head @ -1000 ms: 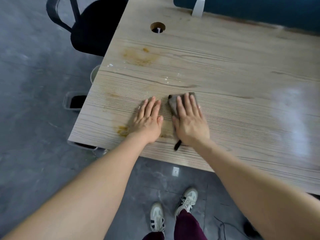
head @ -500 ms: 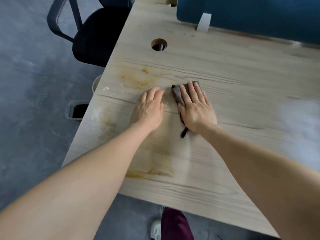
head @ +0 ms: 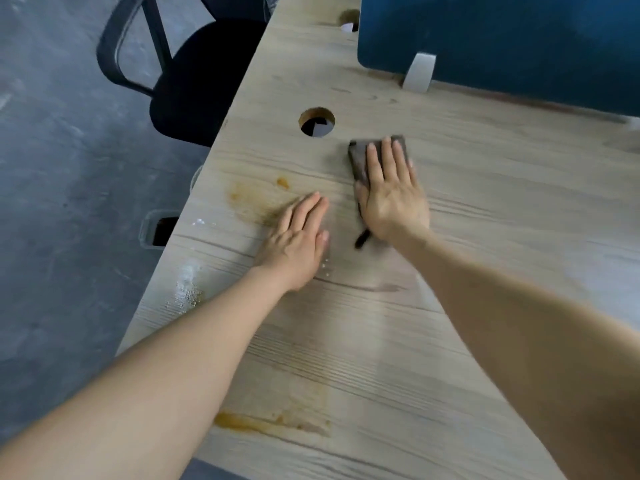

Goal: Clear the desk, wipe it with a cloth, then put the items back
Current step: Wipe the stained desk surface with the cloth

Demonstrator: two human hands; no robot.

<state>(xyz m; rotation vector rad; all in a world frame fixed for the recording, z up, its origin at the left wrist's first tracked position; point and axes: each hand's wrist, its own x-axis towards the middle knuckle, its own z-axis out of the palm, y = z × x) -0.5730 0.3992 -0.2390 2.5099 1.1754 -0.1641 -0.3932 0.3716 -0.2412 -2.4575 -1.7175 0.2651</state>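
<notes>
A folded brown cloth (head: 367,157) is being pressed flat onto the wooden desk (head: 467,341) under the straight fingers of the right hand (head: 391,195), just right of the round cable hole (head: 317,121) near the desk's far edge. The left hand (head: 298,240) is being rested palm-down, fingers straight and together, beside an orange-brown stain (head: 252,195) toward the left edge, nothing being held.

No legible text, labels or signs.

Dark brown cloth (head: 364,157) flat on stained wooden desk (head: 485,209)
</notes>
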